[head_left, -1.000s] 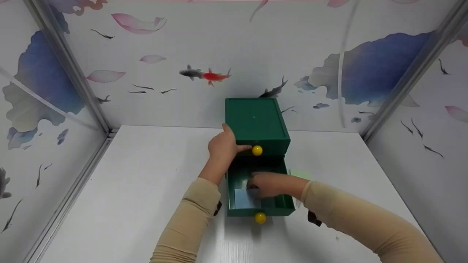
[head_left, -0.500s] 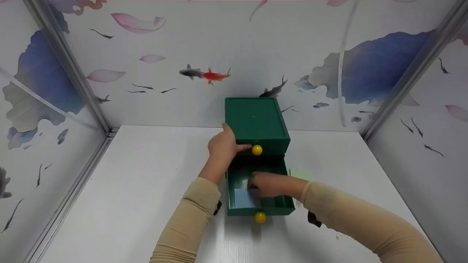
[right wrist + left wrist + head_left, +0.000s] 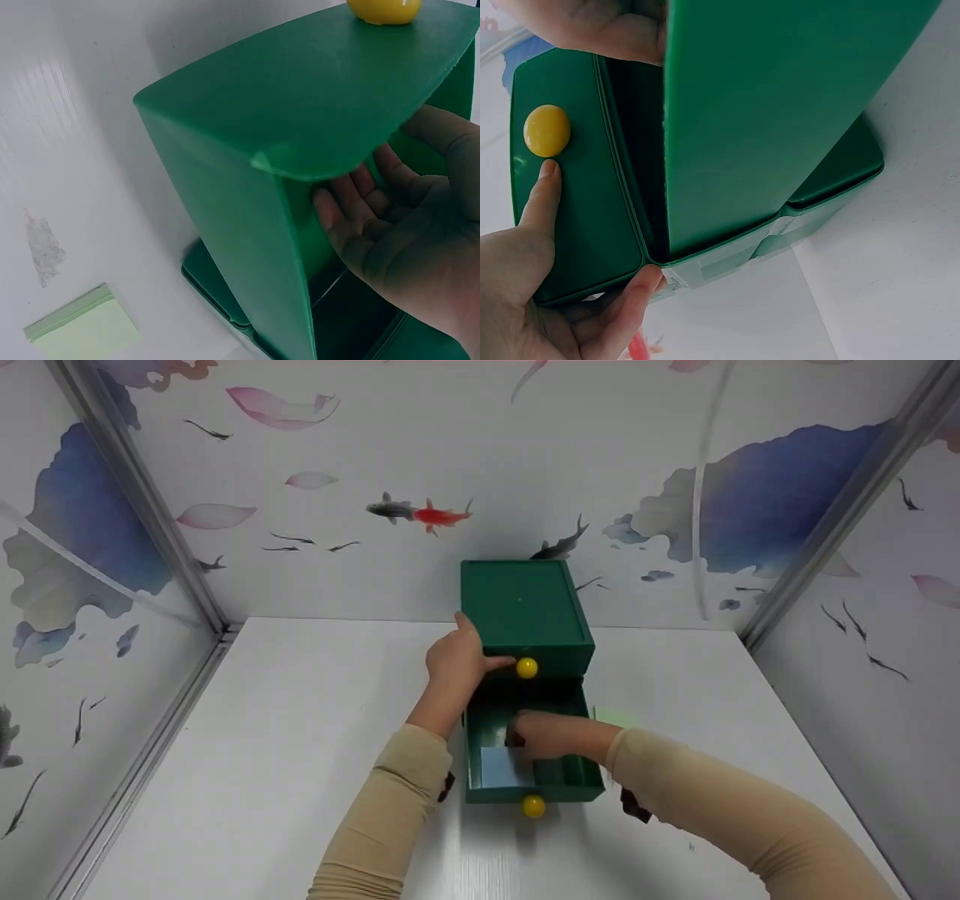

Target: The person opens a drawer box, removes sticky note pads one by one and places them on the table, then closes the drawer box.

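A green two-drawer cabinet (image 3: 525, 604) stands at the back of the table, its lower drawer (image 3: 484, 720) pulled out. At its left front corner my left hand (image 3: 455, 658) grips it, thumb on the upper drawer's front (image 3: 585, 202) beside the yellow knob (image 3: 547, 130) and other fingers along the side. My right hand (image 3: 551, 735) reaches into the lower drawer, where a light blue square (image 3: 504, 767), like a sticky-note pad, lies near the front. In the right wrist view the right hand's fingers (image 3: 352, 202) are loosely bent, their tips partly hidden by the drawer front.
A pale green sticky-note pad (image 3: 86, 330) lies on the white table (image 3: 300, 720), right of the cabinet. A second yellow knob (image 3: 534, 807) sticks out from the lower drawer's front. A printed wall (image 3: 420, 435) rises directly behind the cabinet.
My right hand and forearm have shifted slightly left and away from me within the drawer. My left hand keeps its hold, and the cabinet, drawer and blue square stay put.
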The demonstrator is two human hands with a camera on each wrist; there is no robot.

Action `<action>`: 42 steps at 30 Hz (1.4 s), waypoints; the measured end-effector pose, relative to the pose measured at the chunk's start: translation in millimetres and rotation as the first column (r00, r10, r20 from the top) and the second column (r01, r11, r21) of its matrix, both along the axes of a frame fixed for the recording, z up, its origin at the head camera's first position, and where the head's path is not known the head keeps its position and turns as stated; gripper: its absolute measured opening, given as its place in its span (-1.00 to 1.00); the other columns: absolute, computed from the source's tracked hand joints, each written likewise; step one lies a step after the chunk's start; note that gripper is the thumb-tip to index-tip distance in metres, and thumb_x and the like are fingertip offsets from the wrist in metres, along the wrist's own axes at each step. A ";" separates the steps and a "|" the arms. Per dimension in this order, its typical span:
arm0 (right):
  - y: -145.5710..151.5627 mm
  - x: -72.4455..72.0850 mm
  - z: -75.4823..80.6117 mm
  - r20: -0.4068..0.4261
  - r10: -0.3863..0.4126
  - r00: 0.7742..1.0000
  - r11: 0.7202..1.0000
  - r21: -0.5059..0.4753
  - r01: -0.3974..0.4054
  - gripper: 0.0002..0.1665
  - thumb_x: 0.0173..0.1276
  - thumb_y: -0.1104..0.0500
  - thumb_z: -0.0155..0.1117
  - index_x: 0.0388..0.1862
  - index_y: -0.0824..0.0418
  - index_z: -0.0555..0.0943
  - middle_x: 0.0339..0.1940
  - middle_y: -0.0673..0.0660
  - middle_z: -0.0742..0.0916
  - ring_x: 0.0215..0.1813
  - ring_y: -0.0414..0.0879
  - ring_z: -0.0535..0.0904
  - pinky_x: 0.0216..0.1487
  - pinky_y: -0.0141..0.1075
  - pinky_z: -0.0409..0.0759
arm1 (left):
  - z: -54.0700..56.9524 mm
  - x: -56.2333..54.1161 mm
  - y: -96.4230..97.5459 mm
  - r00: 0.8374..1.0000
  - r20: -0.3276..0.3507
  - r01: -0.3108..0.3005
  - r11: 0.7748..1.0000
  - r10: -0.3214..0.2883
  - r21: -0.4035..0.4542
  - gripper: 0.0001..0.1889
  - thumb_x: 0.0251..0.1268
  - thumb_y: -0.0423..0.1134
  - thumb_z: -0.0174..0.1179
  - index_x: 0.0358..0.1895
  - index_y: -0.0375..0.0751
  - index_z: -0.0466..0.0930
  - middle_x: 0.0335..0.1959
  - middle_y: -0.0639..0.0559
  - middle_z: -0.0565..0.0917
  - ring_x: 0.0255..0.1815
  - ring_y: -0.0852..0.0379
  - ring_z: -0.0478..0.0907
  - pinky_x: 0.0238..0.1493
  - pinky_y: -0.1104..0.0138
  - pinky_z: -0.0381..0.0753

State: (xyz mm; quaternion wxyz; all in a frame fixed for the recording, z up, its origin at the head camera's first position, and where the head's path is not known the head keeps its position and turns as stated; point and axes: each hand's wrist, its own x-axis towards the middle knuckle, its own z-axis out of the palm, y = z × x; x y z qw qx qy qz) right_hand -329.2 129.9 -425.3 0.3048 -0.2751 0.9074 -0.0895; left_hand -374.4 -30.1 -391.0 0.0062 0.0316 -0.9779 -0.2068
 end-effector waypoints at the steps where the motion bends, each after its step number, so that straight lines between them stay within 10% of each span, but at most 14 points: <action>1: -0.1 -0.7 0.1 0.004 -0.005 1.000 1.000 -0.001 0.005 -0.76 0.34 0.17 0.32 -0.01 0.10 0.65 -0.25 -0.09 0.65 -0.25 -0.13 0.54 -0.04 -0.19 0.58 | 0.1 -0.1 0.2 1.000 0.000 0.001 1.000 -0.001 -0.003 0.31 -0.13 0.46 0.32 0.53 -0.37 -0.06 -0.35 -0.09 0.64 -0.36 0.06 0.57 -0.20 0.20 0.62; 24: 15.8 10.5 10.1 0.016 -0.019 1.000 0.994 -0.110 0.020 -0.76 0.36 0.13 0.33 -0.07 0.06 0.49 -0.31 -0.06 0.60 -0.23 -0.10 0.52 -0.09 -0.21 0.56 | 0.0 -0.4 0.7 1.000 0.006 -0.014 1.000 0.014 0.014 0.29 -0.11 0.44 0.34 0.53 -0.36 -0.06 -0.01 -0.18 0.65 -0.18 0.03 0.60 -0.09 0.17 0.61; 42: 30.3 21.1 4.5 -0.120 0.010 0.993 0.962 -0.271 -0.042 -0.75 0.34 0.31 0.32 -0.13 0.01 0.52 -0.33 -0.13 0.60 -0.26 -0.14 0.51 -0.13 -0.27 0.56 | 0.6 1.4 0.2 1.000 -0.009 -0.011 1.000 0.011 0.011 0.29 -0.12 0.44 0.33 0.53 -0.36 -0.05 -0.28 -0.09 0.66 -0.35 0.05 0.59 -0.21 0.19 0.63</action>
